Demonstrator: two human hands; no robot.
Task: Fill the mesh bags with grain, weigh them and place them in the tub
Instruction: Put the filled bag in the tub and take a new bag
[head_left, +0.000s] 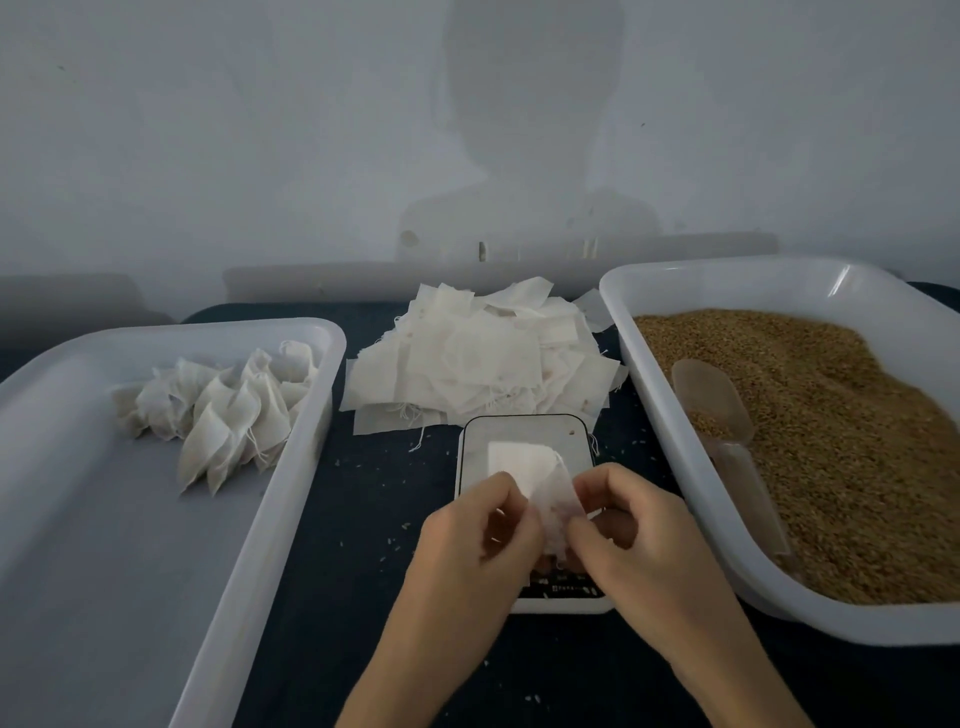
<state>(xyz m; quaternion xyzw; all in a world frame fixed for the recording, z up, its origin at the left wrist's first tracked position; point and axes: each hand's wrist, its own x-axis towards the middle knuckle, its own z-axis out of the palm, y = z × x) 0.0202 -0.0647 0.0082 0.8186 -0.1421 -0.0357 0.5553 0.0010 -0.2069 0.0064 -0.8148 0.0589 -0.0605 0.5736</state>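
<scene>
Both the left hand (470, 525) and right hand (621, 512) pinch an empty mesh bag (540, 480) over the scale (524, 441); uneven tugging could tear its mouth or keep it closed.

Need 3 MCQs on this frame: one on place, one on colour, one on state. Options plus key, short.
1. Where does the scoop lie?
A. in the right tub, on the grain
B. on the scale
C. in the left tub

2. What colour are both tubs?
A. blue
B. white
C. black

3. What are the hands doing?
A. resting flat on the table
B. both gripping the scoop
C. both pinching one mesh bag over the scale

Key: 1 A, the scoop sits on the grain by the right tub's near wall. 2 B, the left tub and the right one are white. 3 C, the left hand and right hand grip the bag's edges.
</scene>
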